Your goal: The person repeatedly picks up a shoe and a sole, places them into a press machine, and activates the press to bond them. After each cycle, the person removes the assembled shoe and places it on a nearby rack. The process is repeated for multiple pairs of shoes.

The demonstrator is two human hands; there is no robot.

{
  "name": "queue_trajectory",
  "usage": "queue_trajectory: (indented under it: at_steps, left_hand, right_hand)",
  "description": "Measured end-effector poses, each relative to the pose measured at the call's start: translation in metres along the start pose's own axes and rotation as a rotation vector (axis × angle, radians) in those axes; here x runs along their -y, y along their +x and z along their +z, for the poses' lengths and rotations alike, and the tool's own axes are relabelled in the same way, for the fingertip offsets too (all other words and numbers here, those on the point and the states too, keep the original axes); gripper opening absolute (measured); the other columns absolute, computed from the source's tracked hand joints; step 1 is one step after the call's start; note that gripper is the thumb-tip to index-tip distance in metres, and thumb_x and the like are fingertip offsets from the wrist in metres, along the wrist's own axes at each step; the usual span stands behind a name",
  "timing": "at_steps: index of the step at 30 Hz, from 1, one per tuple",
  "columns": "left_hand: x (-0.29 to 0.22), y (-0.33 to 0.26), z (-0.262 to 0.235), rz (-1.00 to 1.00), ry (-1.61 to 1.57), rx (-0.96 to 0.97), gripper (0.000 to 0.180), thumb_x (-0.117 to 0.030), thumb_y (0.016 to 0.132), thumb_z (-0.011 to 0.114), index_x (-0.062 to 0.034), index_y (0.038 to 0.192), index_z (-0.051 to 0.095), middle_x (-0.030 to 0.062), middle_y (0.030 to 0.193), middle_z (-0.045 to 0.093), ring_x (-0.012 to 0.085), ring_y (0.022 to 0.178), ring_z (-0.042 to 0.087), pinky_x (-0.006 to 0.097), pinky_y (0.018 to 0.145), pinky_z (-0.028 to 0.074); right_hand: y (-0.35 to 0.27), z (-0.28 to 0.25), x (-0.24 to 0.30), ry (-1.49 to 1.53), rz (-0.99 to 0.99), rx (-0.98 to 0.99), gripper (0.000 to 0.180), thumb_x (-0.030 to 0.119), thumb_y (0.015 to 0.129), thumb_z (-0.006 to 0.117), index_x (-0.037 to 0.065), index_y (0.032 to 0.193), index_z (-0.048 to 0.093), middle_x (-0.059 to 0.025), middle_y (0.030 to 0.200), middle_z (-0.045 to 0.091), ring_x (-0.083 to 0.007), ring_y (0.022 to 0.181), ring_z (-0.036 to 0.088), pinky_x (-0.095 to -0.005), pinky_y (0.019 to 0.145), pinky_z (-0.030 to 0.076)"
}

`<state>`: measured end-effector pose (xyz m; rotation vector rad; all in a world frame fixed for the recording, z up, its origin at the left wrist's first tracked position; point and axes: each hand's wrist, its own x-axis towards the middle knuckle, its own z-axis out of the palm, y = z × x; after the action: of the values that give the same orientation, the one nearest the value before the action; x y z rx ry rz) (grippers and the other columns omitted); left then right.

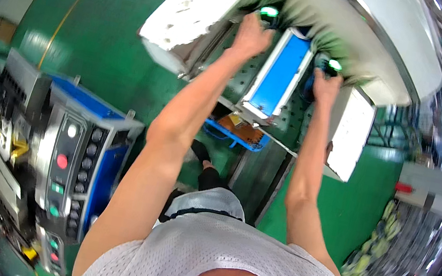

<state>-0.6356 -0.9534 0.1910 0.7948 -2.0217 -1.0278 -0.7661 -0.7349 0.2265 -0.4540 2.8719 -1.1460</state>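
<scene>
Both my arms stretch forward to a white machine with a fringe of pale bristle-like strips. At the left opening, my left hand (252, 36) is closed at a dark round button housing with a bright green-lit top (268, 11). My right hand (326, 87) is closed the same way at a second dark housing with a green-lit top (334, 65). The fingers are partly hidden and slightly blurred. Between my hands lies a white block with a blue top panel (280, 76).
White boxy covers (193, 12) flank the openings. A blue tray (248, 137) with brown contents sits below. To my left stands a control panel (69, 158) with several buttons and knobs. Stacked grey and yellow-green goods (374, 242) stand at the right, on green floor.
</scene>
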Motion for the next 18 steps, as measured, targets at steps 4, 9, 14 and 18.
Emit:
queue_trajectory:
  at_steps: [4,9,14,18]
  left_hand:
    - [-0.038,-0.087,-0.068,0.061,-0.157,0.158,0.063,-0.023,0.087,0.065,0.0076,0.136,0.040,0.0283,0.141,0.042,0.0413,0.132,0.040,0.043,0.114,0.031]
    - [0.024,-0.368,-0.206,-0.315,-0.098,0.011,0.045,-0.023,0.093,0.060,-0.0030,0.132,0.050,0.0211,0.123,0.059,0.0380,0.111,0.059,0.045,0.094,0.048]
    - [0.041,-0.735,-0.307,-1.235,0.258,-0.827,0.038,-0.027,0.090,0.058,-0.0007,0.118,0.058,0.0221,0.114,0.063,0.0384,0.107,0.059,0.045,0.091,0.048]
    - [-0.053,-1.000,-0.250,-1.671,0.687,-1.545,0.026,-0.019,0.090,0.061,-0.0005,0.108,0.061,0.0200,0.107,0.064,0.0375,0.097,0.062,0.043,0.086,0.049]
  right_hand:
    - [-0.011,-0.009,0.023,0.124,-0.682,-0.184,0.057,0.023,0.087,0.068,-0.009,0.129,0.047,-0.0288,0.126,0.053,-0.0391,0.119,0.052,-0.0490,0.104,0.038]
    - [-0.221,0.042,0.110,0.507,-0.809,0.562,0.051,0.010,0.096,0.055,-0.003,0.142,0.038,-0.0191,0.146,0.041,-0.0300,0.137,0.039,-0.0390,0.113,0.032]
    - [-0.402,0.125,0.100,0.114,-0.958,1.543,0.057,0.018,0.096,0.058,-0.002,0.144,0.036,-0.0210,0.149,0.038,-0.0300,0.138,0.039,-0.0406,0.113,0.034]
    - [-0.503,0.150,0.094,-0.260,-1.357,1.734,0.059,0.026,0.095,0.060,-0.002,0.143,0.039,-0.0236,0.146,0.042,-0.0347,0.134,0.043,-0.0423,0.107,0.041]
